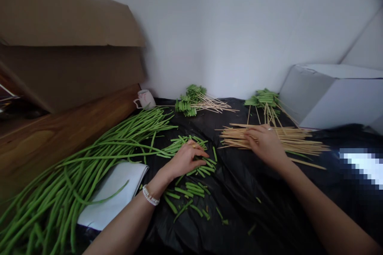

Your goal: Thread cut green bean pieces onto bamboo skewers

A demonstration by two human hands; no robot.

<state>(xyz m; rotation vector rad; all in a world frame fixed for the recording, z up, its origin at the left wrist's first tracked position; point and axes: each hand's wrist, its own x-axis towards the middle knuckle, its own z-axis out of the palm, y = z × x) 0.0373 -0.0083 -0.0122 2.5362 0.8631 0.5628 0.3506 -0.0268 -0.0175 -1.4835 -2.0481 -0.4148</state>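
My left hand (189, 158) hovers at a heap of cut green bean pieces (201, 171), thumb and fingers apart, with nothing visible between them. A beaded bracelet (150, 195) circles that wrist. On the right, my right hand (266, 143) rests over a pile of thin wooden skewers (299, 140), its fingertips closed on a skewer at the pile's left part. Long green beans (98, 159) lie in a large heap on the left. At the back stand two groups of skewered bean pieces, a left bundle (186, 105) and a right bundle (263, 97).
Black plastic sheeting (239, 215) covers the work surface. A cardboard box (72, 40) is at the left above a wooden board (66, 131). A pale mug (145, 99) stands by the wall, a white box (329, 91) at the right. Folded white material (116, 191) lies under some beans.
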